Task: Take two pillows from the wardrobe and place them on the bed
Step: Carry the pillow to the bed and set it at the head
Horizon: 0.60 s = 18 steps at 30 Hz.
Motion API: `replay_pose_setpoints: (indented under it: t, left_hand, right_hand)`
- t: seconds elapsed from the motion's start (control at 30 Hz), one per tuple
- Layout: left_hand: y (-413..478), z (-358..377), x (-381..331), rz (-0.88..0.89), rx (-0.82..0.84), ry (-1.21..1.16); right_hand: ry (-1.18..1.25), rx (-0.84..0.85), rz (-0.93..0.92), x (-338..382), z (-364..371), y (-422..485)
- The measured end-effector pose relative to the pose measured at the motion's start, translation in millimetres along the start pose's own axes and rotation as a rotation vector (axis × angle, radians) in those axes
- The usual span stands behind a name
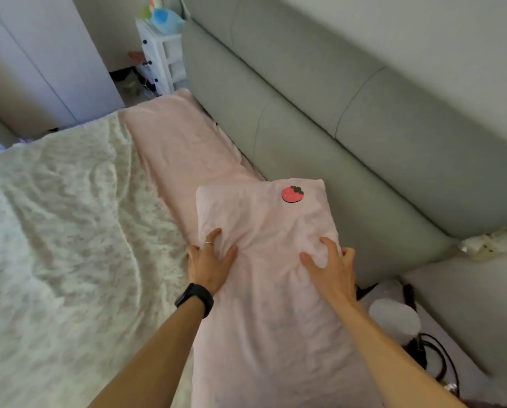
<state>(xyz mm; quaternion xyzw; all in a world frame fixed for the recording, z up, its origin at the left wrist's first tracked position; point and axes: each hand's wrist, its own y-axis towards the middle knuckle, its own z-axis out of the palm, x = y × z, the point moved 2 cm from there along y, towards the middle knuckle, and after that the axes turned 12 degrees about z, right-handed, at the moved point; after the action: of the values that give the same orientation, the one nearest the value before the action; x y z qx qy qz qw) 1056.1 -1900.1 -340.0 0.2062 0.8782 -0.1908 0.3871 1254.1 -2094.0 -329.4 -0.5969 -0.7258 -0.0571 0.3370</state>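
A pink pillow [264,231] with a red strawberry patch [292,194] lies at the head of the bed [55,216], against the grey padded headboard [319,119]. My left hand [209,260] presses on its left side, fingers spread on top and thumb at the edge. On the pillow's right side, my right hand [330,267] has curled fingers on top and its thumb over the edge. The cloth puckers under both hands. Beyond it lies more pink fabric [175,136] along the headboard; I cannot tell whether that is a second pillow or the sheet.
A cream floral blanket [64,231] covers the left of the bed. White wardrobe doors [49,54] stand at the back left, with a small white drawer unit [161,54] beside them. On the right are a white round object [394,318] and black cables [434,357].
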Motion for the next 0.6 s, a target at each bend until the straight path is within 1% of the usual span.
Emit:
replay_pose_setpoints:
  t: [0.13, 0.23, 0.37, 0.53, 0.6]
  left_hand:
    - [44, 32, -3, -0.134, -0.080, -0.028]
    - [74, 61, -5, -0.203, -0.134, -0.053]
    - [101, 100, 3, -0.310, -0.255, -0.148]
    - [139, 138, 36, -0.389, -0.380, -0.186]
    - [155, 150, 52, -0.419, -0.419, -0.184]
  right_hand:
    - [-0.047, 0.114, -0.109, 16, 21, 86]
    - [-0.133, 0.180, -0.145, 28, 38, 149]
    - [-0.217, 0.250, -0.232, 45, 70, 215]
    - [-0.261, 0.253, -0.328, 55, 125, 276]
    - [-0.336, 0.262, -0.326, 52, 150, 297]
